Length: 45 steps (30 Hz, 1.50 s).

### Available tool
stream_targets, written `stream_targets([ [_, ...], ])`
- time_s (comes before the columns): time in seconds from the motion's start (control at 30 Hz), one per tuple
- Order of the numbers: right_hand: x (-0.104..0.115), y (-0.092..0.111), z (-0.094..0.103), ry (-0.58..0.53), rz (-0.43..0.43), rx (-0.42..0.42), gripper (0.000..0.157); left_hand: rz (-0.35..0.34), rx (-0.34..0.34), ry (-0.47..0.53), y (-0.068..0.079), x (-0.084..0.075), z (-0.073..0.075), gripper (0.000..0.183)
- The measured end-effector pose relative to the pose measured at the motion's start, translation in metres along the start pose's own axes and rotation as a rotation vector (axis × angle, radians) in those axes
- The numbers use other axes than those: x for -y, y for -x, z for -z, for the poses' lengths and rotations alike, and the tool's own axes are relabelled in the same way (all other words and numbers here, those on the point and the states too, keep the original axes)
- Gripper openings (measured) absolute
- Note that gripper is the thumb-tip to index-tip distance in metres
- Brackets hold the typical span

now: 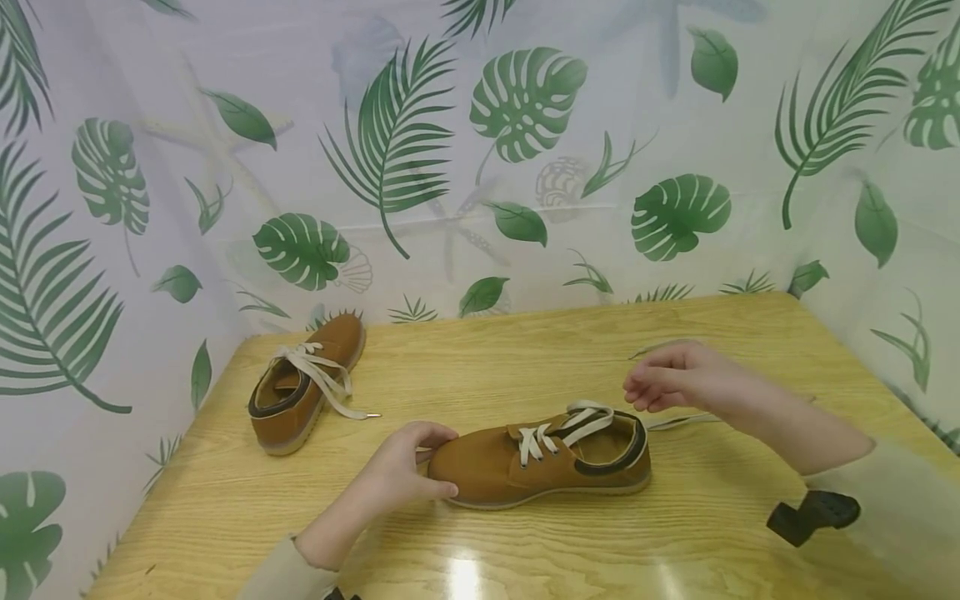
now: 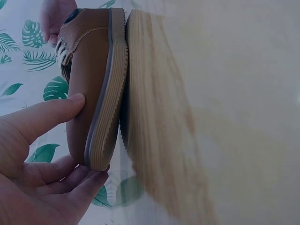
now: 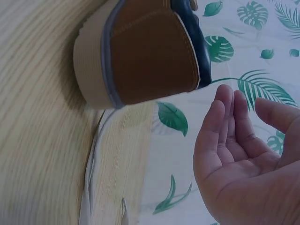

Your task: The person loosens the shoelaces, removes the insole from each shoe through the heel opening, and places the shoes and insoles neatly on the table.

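A brown shoe (image 1: 487, 467) with cream laces lies sole-down on the table, its toe to the left. My left hand (image 1: 401, 471) holds the toe, thumb on the near side and fingers round the front; the left wrist view shows the thumb (image 2: 70, 105) against the leather. Above and right of the heel, my right hand (image 1: 678, 379) hovers apart from the shoe with loosely bent fingers and nothing in them. In the right wrist view, the shoe's heel (image 3: 150, 56) is beside that hand. A cream lace (image 1: 686, 421) trails on the table behind the heel.
Another brown shoe (image 1: 288, 417) stands at the table's back left, toe pointing away, its loose lace hanging onto the wood. The wooden table (image 1: 525, 550) ends against a white leaf-print cloth (image 1: 450, 167) at the back and sides.
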State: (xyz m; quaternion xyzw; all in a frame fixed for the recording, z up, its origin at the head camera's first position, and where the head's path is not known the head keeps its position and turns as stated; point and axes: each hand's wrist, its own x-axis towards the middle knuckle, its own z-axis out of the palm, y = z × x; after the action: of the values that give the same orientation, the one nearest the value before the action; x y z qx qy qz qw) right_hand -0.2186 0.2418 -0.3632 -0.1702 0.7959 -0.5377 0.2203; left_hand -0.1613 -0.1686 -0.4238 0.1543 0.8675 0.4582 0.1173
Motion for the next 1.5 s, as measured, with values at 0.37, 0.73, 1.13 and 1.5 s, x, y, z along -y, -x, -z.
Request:
stream_targets([
  [0.37, 0.007, 0.002, -0.019, -0.095, 0.016, 0.058, 0.024, -0.015, 0.014, -0.006, 0.000, 0.001, -0.001, 0.060],
  [0.73, 0.009, 0.002, -0.028, 0.019, -0.033, 0.056, 0.027, -0.007, 0.016, 0.004, 0.001, 0.000, -0.003, 0.060],
  [1.13, 0.014, 0.003, -0.035, 0.135, -0.043, 0.077, 0.022, 0.004, 0.008, -0.004, -0.002, 0.001, -0.003, 0.060],
  [1.5, 0.022, 0.000, -0.039, 0.448, 0.116, 0.192, 0.010, 0.006, -0.001, -0.011, -0.002, 0.001, -0.002, 0.061],
])
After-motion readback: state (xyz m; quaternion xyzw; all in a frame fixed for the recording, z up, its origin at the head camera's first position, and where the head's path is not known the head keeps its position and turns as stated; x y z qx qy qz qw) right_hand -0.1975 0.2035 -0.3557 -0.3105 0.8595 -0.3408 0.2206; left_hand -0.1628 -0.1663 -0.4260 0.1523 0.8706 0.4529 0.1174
